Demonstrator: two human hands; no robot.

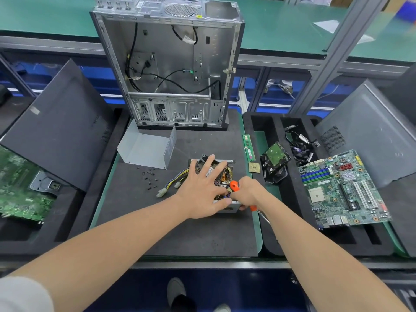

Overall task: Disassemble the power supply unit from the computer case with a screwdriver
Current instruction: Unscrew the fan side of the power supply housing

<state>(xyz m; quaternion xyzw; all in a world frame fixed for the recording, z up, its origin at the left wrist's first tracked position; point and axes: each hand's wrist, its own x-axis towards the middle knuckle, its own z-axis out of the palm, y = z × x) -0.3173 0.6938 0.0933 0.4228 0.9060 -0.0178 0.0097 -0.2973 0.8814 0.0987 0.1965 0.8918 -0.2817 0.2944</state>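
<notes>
L hand point(202, 184) is laid palm-down on power supply unit point(226, 174). Fingers are held straight and widely spread, pointed away from body. Thumb is stretched to the R along the near edge. L forearm point(123, 233) is bare and extended from lower-L corner. A pale sleeve point(22, 293) is seen at upper arm.

R hand point(247, 192) is curled in a fist round screwdriver point(234, 185), back of hand up. Orange handle end is seen above the fist, w/ shaft emerging by the wrist. R forearm point(304, 233) is bare, brought in from lower-R.

Hands are set just beside each other, L thumb tip close to R fingers.
</notes>
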